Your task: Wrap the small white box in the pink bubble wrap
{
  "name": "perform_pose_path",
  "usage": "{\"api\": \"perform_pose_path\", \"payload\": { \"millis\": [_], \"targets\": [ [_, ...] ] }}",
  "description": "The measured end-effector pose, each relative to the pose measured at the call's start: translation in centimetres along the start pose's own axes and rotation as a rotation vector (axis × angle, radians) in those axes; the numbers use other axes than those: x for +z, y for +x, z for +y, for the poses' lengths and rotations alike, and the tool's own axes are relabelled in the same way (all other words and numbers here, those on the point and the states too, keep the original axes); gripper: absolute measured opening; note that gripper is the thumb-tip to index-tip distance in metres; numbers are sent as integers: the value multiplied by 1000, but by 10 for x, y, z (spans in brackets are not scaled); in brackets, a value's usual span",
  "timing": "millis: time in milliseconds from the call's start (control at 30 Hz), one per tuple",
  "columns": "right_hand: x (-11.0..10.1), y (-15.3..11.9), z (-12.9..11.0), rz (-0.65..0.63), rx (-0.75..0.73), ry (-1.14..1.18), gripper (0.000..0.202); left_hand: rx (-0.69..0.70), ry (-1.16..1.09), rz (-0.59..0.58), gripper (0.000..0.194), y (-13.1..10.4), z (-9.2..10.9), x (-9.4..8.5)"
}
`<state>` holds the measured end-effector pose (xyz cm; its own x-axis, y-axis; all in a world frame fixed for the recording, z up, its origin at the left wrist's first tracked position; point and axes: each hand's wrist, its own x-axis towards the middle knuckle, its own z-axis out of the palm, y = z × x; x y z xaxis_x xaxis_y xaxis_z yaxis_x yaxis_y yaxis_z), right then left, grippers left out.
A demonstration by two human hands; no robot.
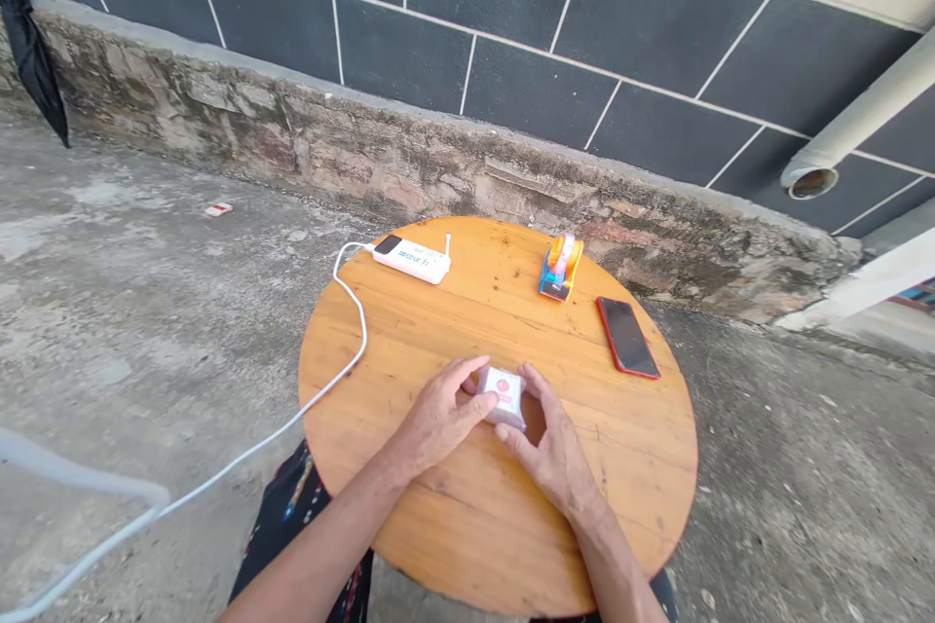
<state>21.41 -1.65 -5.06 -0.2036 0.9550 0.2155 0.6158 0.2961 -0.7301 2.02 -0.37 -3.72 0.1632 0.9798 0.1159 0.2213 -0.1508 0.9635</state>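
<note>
A small white box with a red mark on its top rests near the middle of the round wooden table; its shiny surface looks like clear wrapping. My left hand grips the box from the left, thumb on its top and the index finger along its far side. On the opposite side, my right hand curves around the box, with its thumb at the near edge and its fingertips at the far right corner. Both hands hold the box between them. Its underside is hidden.
A white device with a cable lies at the back left. Behind the box stands an orange and blue tape dispenser. A red-edged phone lies at the right. Beyond the table is a stone ledge; a pipe juts out.
</note>
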Motion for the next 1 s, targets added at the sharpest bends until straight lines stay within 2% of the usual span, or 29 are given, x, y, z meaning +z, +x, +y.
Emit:
{"api": "perform_pose_path", "payload": {
  "millis": [233, 533, 700, 867, 1000],
  "targets": [
    [-17, -6, -3, 26, 3, 70, 60, -114, -99, 45, 42, 1, 8, -6],
    [-30, -6, -2, 16, 31, 93, 46, -132, -142, 47, 42, 1, 6, -4],
    [-27, -6, 0, -29, 23, 85, 51, -148, -159, 13, 45, 1, 5, -3],
    [-24, -5, 1, -55, -71, 84, 54, -128, -104, 34, 46, 1, 3, -1],
    [-24, -4, 1, -48, -89, 67, 55, -113, -58, 31, 46, 1, 5, 0]
  ]
}}
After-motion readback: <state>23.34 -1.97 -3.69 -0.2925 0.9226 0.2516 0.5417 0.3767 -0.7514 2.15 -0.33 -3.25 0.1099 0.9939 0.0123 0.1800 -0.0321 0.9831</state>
